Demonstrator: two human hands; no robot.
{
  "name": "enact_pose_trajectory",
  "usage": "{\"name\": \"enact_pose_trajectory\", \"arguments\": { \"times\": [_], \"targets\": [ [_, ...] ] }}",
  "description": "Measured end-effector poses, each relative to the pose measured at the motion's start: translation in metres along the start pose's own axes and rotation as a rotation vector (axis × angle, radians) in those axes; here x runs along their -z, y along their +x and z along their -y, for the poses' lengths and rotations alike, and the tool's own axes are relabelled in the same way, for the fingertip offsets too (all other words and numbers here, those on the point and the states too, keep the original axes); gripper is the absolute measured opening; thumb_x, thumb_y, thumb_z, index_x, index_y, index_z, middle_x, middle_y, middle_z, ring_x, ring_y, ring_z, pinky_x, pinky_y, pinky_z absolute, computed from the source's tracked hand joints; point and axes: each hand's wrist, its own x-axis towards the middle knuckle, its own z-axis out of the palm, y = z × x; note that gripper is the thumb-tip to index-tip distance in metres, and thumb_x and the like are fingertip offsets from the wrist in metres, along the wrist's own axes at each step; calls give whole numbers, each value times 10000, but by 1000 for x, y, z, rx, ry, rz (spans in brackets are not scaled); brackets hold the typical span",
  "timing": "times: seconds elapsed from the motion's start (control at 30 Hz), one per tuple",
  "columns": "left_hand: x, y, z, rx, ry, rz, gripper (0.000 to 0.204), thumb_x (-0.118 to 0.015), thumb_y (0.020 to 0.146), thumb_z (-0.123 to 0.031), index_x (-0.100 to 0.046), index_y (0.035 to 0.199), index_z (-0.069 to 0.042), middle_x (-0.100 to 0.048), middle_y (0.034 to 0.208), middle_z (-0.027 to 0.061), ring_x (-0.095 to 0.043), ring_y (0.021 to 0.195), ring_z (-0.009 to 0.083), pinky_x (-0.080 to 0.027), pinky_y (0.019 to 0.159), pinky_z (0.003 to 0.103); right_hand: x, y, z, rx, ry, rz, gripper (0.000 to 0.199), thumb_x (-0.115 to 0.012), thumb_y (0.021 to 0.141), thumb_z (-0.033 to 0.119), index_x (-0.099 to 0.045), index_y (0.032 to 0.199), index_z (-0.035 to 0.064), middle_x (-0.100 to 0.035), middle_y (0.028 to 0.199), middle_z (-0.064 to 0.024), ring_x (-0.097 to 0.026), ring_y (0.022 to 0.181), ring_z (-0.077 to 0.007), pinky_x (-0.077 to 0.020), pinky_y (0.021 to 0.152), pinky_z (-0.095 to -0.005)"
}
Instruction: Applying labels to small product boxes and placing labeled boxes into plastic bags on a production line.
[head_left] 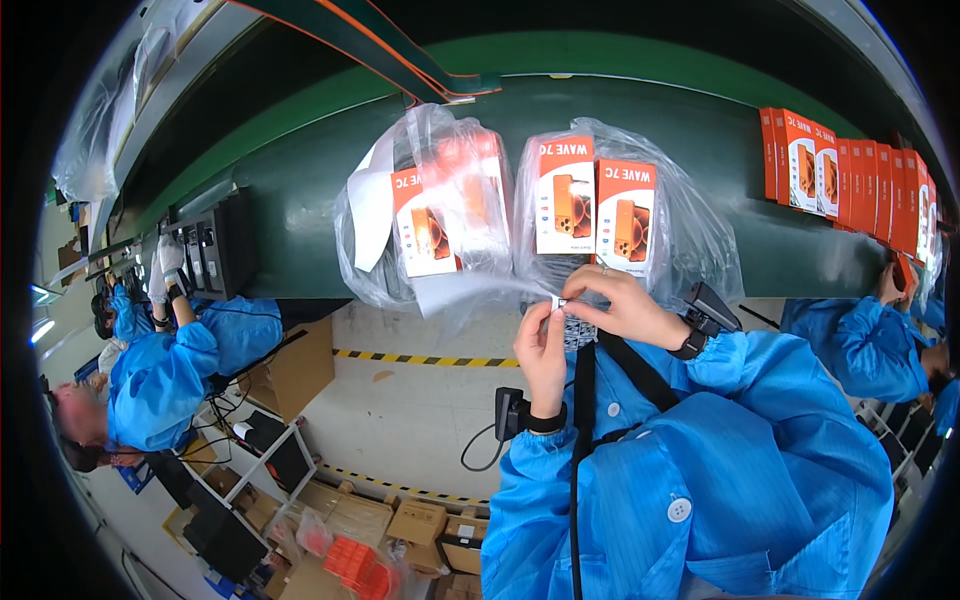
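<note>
In front of my chest, my left hand [541,362] and my right hand [628,312] meet, thumbs and fingertips pinched together on a small white piece [558,302]. Whether it is a label or a bit of film I cannot tell. A pale, see-through strip [470,292], blurred, stretches leftward from the fingertips over the table's front edge. Just under my right hand shows a sheet with small dark print [577,333]. Beyond my hands lie orange-and-white phone boxes [625,215] in a clear plastic bag [700,235].
Left of that, another clear bag [375,285] holds similar boxes and white paper. Both lie on the green table [300,180]. A row of orange boxes [860,190] stands far right beside a co-worker's hand [890,285]. Another co-worker [190,350] sits left near black trays [215,250].
</note>
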Motion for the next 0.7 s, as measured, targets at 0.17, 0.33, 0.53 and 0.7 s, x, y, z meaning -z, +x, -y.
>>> {"name": "enact_pose_trajectory", "arguments": {
  "times": [0.17, 0.33, 0.53, 0.7],
  "targets": [
    [0, 7, -5, 1, 6, -4, 109, -540, 930, -46, -590, 999, 21, -593, 912, 1, -520, 836, 55, -416, 755, 200, 2, 7, -1, -118, 46, 10, 138, -681, 801, 62, -598, 893, 3, -617, 890, -72, -608, 795, -191, -484, 730, -297],
    [5, 12, -3, 3, 42, -10, 139, -567, 916, -57, -572, 1037, 11, -586, 940, 11, -531, 849, 65, -437, 761, 220, 1, 18, -8, -191, 133, 62, 116, -679, 807, 56, -598, 875, 9, -608, 878, -71, -609, 832, -160, -497, 773, -287],
    [8, 20, -2, -164, 503, -124, 251, -599, 859, -26, -534, 1097, 17, -597, 995, 157, -614, 817, 269, -494, 694, 304, -2, 36, -29, -264, 270, 208, 117, -681, 817, 57, -597, 878, 3, -606, 872, -61, -596, 851, -118, -503, 788, -265],
    [24, 23, -5, -113, 566, -325, 176, -564, 888, -60, -565, 1033, 40, -610, 794, 166, -619, 731, 294, -480, 673, 356, 3, 67, -73, -401, -71, 224, 148, -688, 800, 144, -624, 806, 11, -644, 733, -77, -633, 682, -149, -496, 650, -274]
  ]
}}
